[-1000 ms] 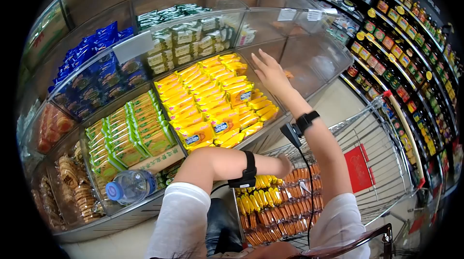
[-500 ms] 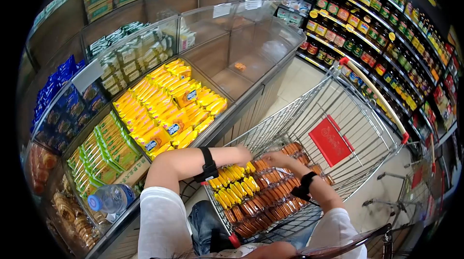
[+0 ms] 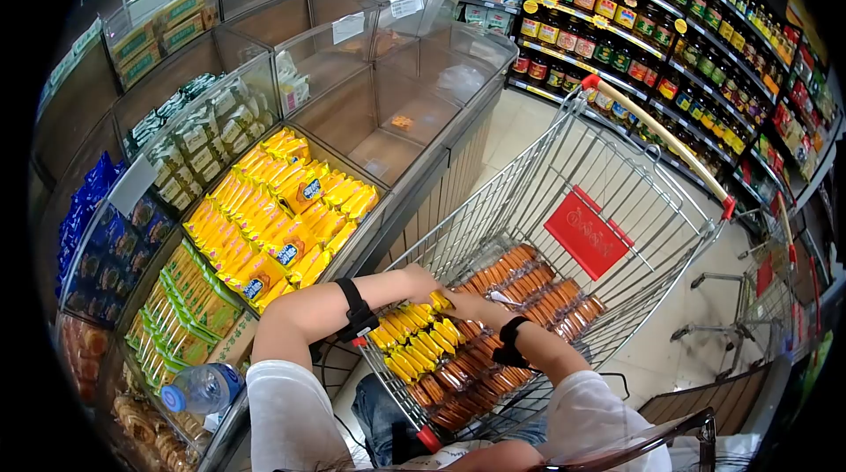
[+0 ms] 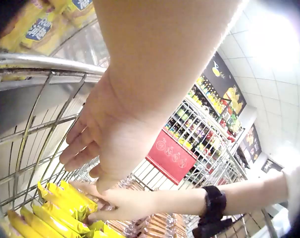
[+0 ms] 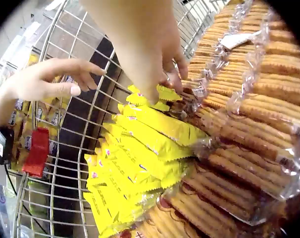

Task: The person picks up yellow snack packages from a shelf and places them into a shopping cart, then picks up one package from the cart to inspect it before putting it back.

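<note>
Thing in hand: one yellow packet (image 5: pixel 157 94), upper middle of the right-wrist view, lying on top of the row of yellow packets (image 5: pixel 135 158) in the cart.
Right hand (image 5: pixel 157 59): thumb and fingers curl down onto the near end of that packet and pinch it.
Left hand (image 5: pixel 46 82): fingers loose and holding nothing, at the cart's wire wall (image 5: pixel 66 163), left of the right hand; the two hands are near but apart.
Step, as I judge it: setting the packet onto the yellow stack, release not yet made.
Next move calls for: letting go without nudging the row, and lifting clear of the wires.
Count, hands: two, each arm with one black wrist band.
Count, yellow packets in cart (image 3: pixel 414 344): well over a dozen, in about two rows, lower middle of the head view; the exact number cannot be read.
Count, clear biscuit packs (image 3: pixel 529 282): several, touching the yellow rows; too overlapped to number.
Count, carts: one in use (image 3: pixel 656 133), with one red panel (image 3: pixel 586 232); part of a second at the right edge (image 3: pixel 775 296).
Count, water bottle (image 3: pixel 204 386): one, lower left.
Display bins: one of yellow packs (image 3: pixel 273 212), left of centre; one of green packs (image 3: pixel 189 296) below it.
</note>
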The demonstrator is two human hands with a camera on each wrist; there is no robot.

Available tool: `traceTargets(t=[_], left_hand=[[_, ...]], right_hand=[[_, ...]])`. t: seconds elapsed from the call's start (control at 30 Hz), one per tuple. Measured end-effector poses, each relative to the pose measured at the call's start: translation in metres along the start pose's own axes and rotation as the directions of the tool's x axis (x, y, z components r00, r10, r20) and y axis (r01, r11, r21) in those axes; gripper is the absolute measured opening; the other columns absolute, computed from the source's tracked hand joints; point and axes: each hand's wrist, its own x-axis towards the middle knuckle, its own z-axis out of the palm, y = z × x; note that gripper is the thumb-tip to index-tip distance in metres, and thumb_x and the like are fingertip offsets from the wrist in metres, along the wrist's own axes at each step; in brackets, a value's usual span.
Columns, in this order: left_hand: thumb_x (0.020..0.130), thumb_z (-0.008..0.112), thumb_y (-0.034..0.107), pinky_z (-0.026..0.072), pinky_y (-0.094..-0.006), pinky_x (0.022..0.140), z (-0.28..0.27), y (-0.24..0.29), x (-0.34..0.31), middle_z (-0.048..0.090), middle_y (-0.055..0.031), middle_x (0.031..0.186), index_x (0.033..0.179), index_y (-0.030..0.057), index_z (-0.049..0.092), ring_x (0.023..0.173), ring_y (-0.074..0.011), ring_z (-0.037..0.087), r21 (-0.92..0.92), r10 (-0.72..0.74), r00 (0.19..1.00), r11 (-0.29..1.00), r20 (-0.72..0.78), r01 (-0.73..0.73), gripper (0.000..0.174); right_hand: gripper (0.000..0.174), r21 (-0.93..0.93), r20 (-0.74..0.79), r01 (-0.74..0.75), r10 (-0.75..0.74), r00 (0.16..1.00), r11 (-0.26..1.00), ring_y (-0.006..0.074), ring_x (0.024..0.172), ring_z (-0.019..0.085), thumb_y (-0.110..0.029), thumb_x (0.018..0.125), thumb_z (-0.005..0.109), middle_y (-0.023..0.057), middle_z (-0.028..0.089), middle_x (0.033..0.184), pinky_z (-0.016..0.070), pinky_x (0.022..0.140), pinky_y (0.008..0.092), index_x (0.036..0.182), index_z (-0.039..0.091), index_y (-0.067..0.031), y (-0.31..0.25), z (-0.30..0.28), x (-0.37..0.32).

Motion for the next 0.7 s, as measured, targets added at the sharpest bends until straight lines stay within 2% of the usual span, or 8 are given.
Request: traceTargets(t=[0.13,0.23,0.3,0.4,0.47,0.5,0.57,0.7], left_hand=[[0.077,0.053,0.039,0.0453,-0.0366,0.071,-0.005,0.001,-0.001,0.059,-0.0087,0.095,0.117,0.0158,0.045,0.09,-0.0252,0.057,0.02,-0.033,0.999,0.999,0.03,0.032,0.047],[0.077,0.054,0.037,0.0453,-0.0376,0.073,-0.01,0.002,-0.005,0.054,-0.0113,0.105,0.126,0.0159,0.033,0.092,-0.0278,0.055,-0.045,-0.04,0.998,0.998,0.05,0.042,0.057],[0.076,0.054,0.038,0.0443,-0.0404,0.075,-0.001,-0.002,-0.003,0.043,-0.0168,0.117,0.129,0.0108,0.026,0.094,-0.0318,0.053,-0.161,-0.05,0.966,0.987,-0.252,0.009,0.066],[0.076,0.055,0.037,0.0428,-0.0402,0.079,-0.026,0.007,-0.018,0.034,-0.0163,0.124,0.128,0.0089,0.024,0.099,-0.0326,0.05,-0.243,-0.067,0.888,0.969,-0.454,-0.051,0.068],[0.075,0.056,0.037,0.0421,-0.0392,0.08,-0.03,0.009,-0.014,0.035,-0.0159,0.124,0.127,0.0091,0.026,0.1,-0.0324,0.049,-0.282,-0.038,0.821,0.947,-0.57,-0.152,0.067],[0.074,0.058,0.037,0.0414,-0.0382,0.082,-0.031,0.009,-0.012,0.036,-0.0156,0.123,0.126,0.0094,0.028,0.101,-0.0323,0.048,-0.307,-0.024,0.737,0.918,-0.675,-0.252,0.066],[0.073,0.059,0.037,0.0401,-0.037,0.084,-0.041,0.012,-0.016,0.039,-0.015,0.12,0.123,0.008,0.032,0.101,-0.0319,0.048,-0.293,-0.003,0.722,0.915,-0.692,-0.278,0.064],[0.072,0.059,0.038,0.0394,-0.0376,0.083,-0.045,0.017,-0.02,0.044,-0.0132,0.113,0.121,0.0079,0.035,0.099,-0.0302,0.049,-0.281,0.035,0.673,0.892,-0.739,-0.355,0.062]], right_hand=[[0.059,-0.082,0.003,-0.198,0.199,0.98,0.977,0.037,0.074,0.055,-0.027,0.074,0.053,0.0209,0.058,0.082,0.0435,0.064,0.0425,0.125,0.028,-0.0124,-0.011,-0.014,-0.002],[0.05,-0.207,0.013,-0.119,0.124,0.992,0.971,0.0352,0.073,0.056,-0.025,0.074,0.053,0.0191,0.059,0.083,0.0443,0.064,0.0412,0.119,0.038,-0.0109,-0.008,-0.044,-0.008],[0.048,-0.192,0.053,-0.165,0.178,0.983,0.967,0.0335,0.075,0.057,-0.026,0.073,0.053,0.0188,0.059,0.084,0.0447,0.066,0.0396,0.116,0.042,-0.008,-0.026,-0.08,-0.018],[0.05,-0.235,0.007,-0.155,0.161,0.987,0.959,0.0268,0.077,0.058,-0.025,0.073,0.055,0.016,0.06,0.085,0.0454,0.066,0.0349,0.117,0.041,-0.0059,-0.018,-0.111,-0.032],[0.042,0.301,-0.024,-0.18,0.196,0.98,0.936,0.0198,0.086,0.055,-0.025,0.078,0.051,0.0118,0.057,0.097,0.0434,0.073,0.0292,0.114,0.045,-0.0045,-0.044,-0.14,-0.06],[0.042,0.302,-0.026,-0.181,0.198,0.98,0.936,0.0198,0.086,0.055,-0.025,0.078,0.051,0.0118,0.057,0.097,0.0434,0.073,0.0292,0.114,0.045,-0.0045,-0.05,-0.144,-0.071],[0.04,0.639,-0.064,-0.145,0.239,0.969,0.755,0.0127,0.087,0.051,-0.023,0.082,0.048,0.007,0.053,0.101,0.0422,0.073,0.0254,0.117,0.043,-0.005,-0.055,-0.145,-0.088],[0.04,0.857,-0.139,-0.05,0.324,0.936,0.513,0.0118,0.088,0.05,-0.029,0.087,0.043,0.0044,0.052,0.103,0.042,0.075,0.0255,0.119,0.041,-0.0066,-0.037,-0.114,-0.098]])
